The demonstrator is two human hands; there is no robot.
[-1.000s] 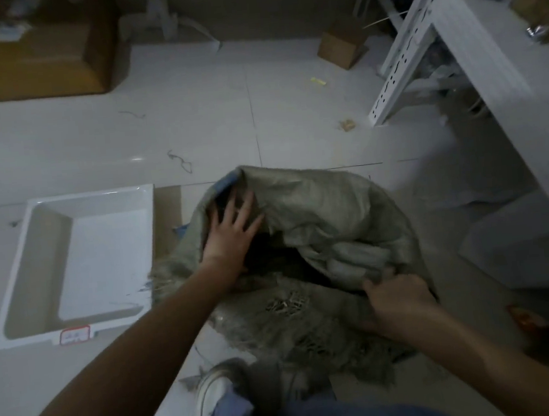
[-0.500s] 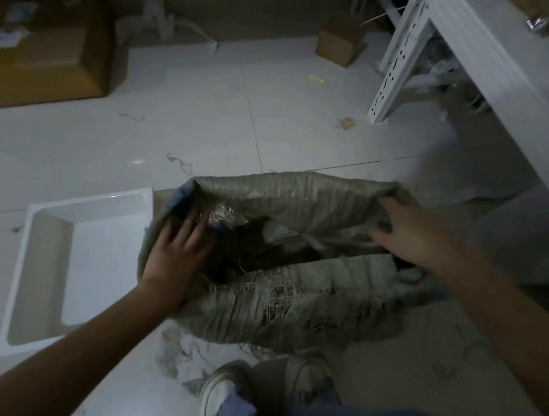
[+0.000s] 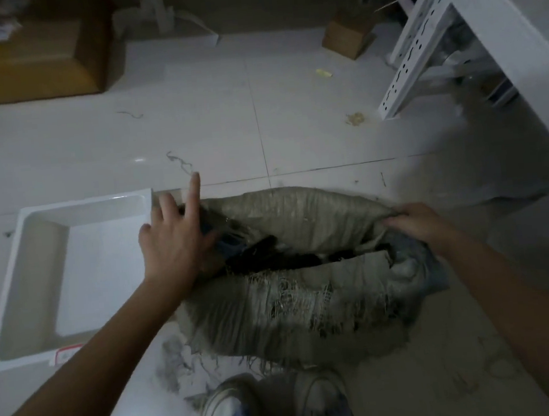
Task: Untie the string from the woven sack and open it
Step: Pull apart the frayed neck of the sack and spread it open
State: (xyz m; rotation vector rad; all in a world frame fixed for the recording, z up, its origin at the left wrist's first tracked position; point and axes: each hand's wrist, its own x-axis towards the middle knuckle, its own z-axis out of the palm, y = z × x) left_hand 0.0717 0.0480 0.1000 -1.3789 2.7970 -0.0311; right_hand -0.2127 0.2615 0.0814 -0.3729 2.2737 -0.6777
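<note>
Left hand (image 3: pixel 173 246) spread on woven sack (image 3: pixel 292 309) rim, right hand (image 3: pixel 417 225) pinching opposite edge

The woven sack (image 3: pixel 294 292) gapes, but its inside is too dark to make out. The right hand (image 3: pixel 415 225) has its fingertips buried in the rim folds. The tray label (image 3: pixel 67 353) beside the sack is unreadable.
</note>
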